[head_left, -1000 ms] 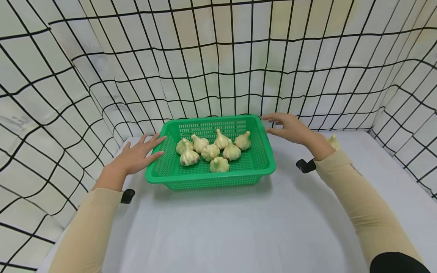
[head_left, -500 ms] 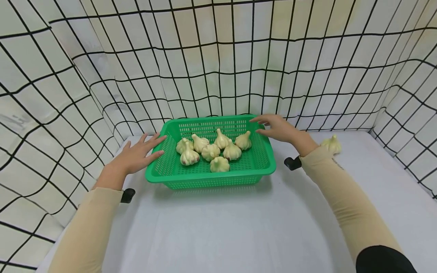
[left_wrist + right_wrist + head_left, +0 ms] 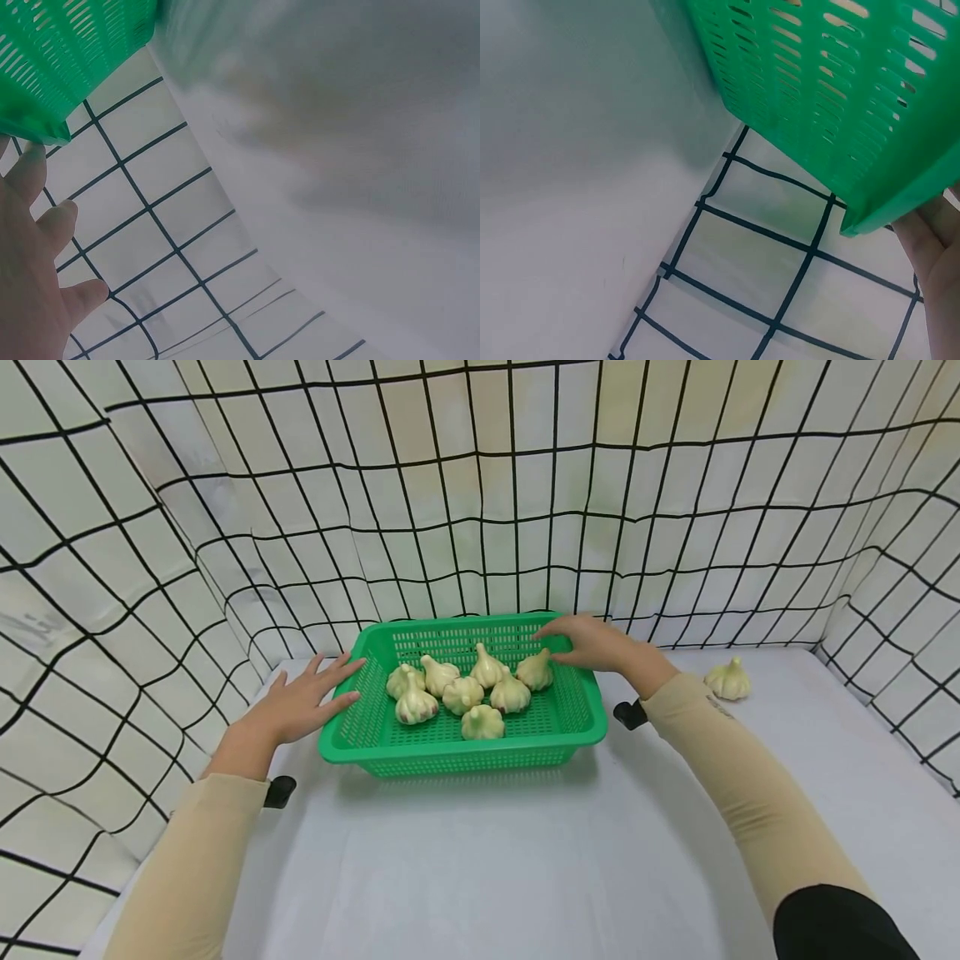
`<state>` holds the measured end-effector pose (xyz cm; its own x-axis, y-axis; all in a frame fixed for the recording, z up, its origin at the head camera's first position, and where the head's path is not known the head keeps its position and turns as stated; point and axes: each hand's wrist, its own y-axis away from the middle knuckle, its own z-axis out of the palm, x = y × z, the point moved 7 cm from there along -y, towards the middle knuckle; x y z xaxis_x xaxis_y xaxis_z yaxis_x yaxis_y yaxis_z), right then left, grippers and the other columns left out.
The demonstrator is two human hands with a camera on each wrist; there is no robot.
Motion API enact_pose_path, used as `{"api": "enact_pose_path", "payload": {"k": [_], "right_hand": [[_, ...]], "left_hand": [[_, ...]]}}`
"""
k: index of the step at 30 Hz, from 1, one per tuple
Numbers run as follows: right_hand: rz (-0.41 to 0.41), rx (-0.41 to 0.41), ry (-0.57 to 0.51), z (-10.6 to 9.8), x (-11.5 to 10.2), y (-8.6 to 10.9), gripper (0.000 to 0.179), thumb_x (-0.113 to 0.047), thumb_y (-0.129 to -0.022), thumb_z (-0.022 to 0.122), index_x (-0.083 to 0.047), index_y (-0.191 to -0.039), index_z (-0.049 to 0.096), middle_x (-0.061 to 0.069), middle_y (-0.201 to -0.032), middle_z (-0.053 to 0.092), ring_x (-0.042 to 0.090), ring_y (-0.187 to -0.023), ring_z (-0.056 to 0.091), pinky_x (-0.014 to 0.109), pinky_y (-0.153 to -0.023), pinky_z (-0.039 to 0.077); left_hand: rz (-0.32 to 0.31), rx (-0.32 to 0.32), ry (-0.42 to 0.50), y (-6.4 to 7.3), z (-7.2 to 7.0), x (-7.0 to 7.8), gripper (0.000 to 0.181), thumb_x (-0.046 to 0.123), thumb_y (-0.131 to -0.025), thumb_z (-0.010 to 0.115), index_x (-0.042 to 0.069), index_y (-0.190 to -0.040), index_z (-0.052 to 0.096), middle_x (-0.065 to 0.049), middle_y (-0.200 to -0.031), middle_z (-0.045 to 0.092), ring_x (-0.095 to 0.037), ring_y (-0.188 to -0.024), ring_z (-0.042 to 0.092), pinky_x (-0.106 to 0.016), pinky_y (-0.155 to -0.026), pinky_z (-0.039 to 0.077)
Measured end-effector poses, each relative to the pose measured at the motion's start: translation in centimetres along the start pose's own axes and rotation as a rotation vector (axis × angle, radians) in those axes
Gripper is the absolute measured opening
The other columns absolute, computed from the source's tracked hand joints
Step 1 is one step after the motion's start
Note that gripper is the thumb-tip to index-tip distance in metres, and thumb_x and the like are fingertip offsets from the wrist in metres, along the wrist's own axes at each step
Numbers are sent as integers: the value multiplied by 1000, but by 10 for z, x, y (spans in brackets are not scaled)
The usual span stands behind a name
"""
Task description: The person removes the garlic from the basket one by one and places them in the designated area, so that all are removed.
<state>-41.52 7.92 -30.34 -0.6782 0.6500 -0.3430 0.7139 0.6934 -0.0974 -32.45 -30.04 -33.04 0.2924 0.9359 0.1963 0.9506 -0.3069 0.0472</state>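
Note:
A green plastic basket point(image 3: 465, 753) with slotted walls stands on the white table and holds several garlic bulbs point(image 3: 462, 695). With fingers spread, my left hand point(image 3: 300, 702) rests at the basket's left rim; the left wrist view shows fingertips point(image 3: 31, 161) at that rim. My right hand point(image 3: 588, 643) reaches over the right rim, its fingers slightly bent beside the rightmost garlic bulb point(image 3: 536, 672). Whether they touch that bulb I cannot tell. In the right wrist view the basket wall point(image 3: 802, 82) hides most of this hand.
A single garlic bulb point(image 3: 727, 680) lies on the white table point(image 3: 465, 860) right of the basket, beyond my right forearm. Black netting point(image 3: 517, 485) over pale panels encloses the back and both sides, close behind the basket.
My right hand has moved left, from outside the basket's right rim to over its inside. The loose garlic bulb, earlier mostly behind my right arm, now shows fully. My left hand stays put.

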Motion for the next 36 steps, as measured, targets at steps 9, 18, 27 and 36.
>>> {"api": "enact_pose_path", "payload": {"k": [9,18,27,36], "right_hand": [[-71,-79,65,9,-10,-11,42,-2,-94,70,-2,-135,65,16,-142,60,36,-137,50,50,-109,44],[0,-201,136,19,-5,-24,45,-4,-93,72,-6,-138,65,13,-143,60,34,-137,50,49,-106,47],[59,-295,180,32,-3,-28,47,-4,-95,72,-13,-140,64,12,-149,55,33,-138,48,49,-108,46],[52,-298,239,34,-7,-30,48,-8,-93,75,-12,-140,64,13,-146,57,35,-135,51,51,-107,46]], "left_hand": [[3,1,-6,1,-3,1,72,59,-107,37,22,-166,21,-10,-172,8,-44,-155,-2,-76,-113,-6],[3,2,-9,1,-5,2,72,60,-107,37,22,-166,21,-9,-172,8,-45,-155,-2,-76,-113,-6],[10,1,-15,1,-2,3,72,59,-107,37,21,-166,22,-11,-172,9,-46,-154,0,-77,-112,-6],[4,9,-13,3,-2,3,71,59,-107,38,21,-166,22,-11,-171,10,-46,-154,0,-76,-113,-4]]}}
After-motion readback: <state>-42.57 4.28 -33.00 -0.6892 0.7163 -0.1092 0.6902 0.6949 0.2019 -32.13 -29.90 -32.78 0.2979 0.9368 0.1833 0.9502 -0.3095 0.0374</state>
